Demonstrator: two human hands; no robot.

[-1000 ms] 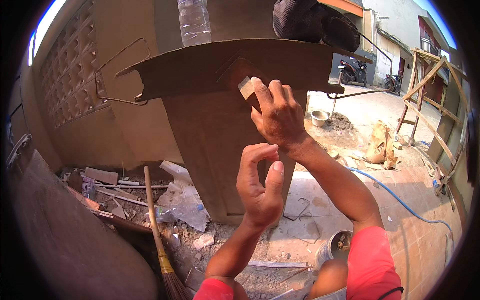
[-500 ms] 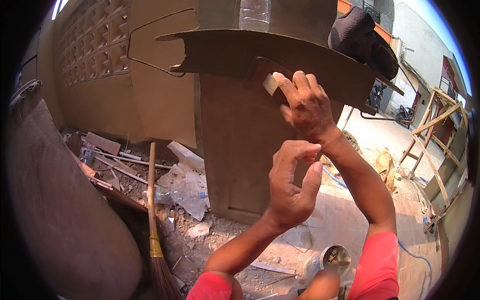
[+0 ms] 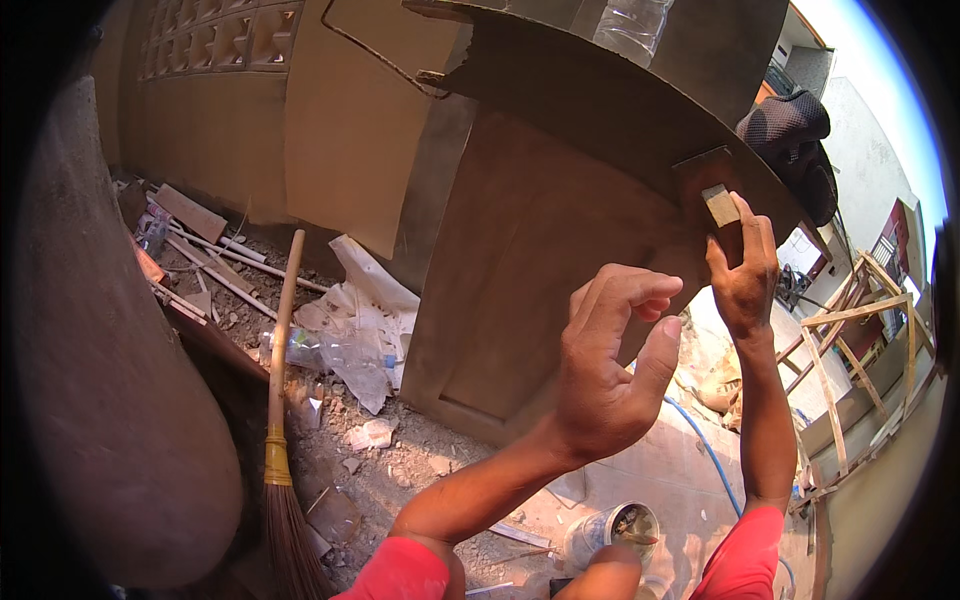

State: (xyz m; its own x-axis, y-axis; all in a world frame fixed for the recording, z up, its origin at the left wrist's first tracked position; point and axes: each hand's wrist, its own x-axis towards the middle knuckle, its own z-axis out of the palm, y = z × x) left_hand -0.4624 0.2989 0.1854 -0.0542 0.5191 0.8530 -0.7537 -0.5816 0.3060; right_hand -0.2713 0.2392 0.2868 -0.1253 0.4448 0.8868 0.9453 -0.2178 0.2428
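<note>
My right hand [image 3: 745, 280] grips a plastering float [image 3: 718, 207], of which a pale block-like handle end and part of a thin dark plate show. The plate lies against the brown plastered panel [image 3: 560, 230], close under a jagged-edged ledge [image 3: 600, 75]. Part of the float is hidden behind my fingers. My left hand [image 3: 615, 365] hangs in the air in front of the panel, its fingers curled and the thumb apart from them, with nothing between. It touches nothing that I can see.
A clear plastic bottle [image 3: 632, 30] and a dark mesh object [image 3: 790, 125] rest on the ledge. A bucket [image 3: 590, 540] stands low by my knee. A broom [image 3: 285, 340] leans left beside rubble and plastic sheeting [image 3: 355, 340]. A wooden frame [image 3: 850, 330] stands at right.
My right hand has moved right along the panel with the float. My left hand keeps its curled shape. The view has shifted and tilted, so the ledge now slopes down to the right.
</note>
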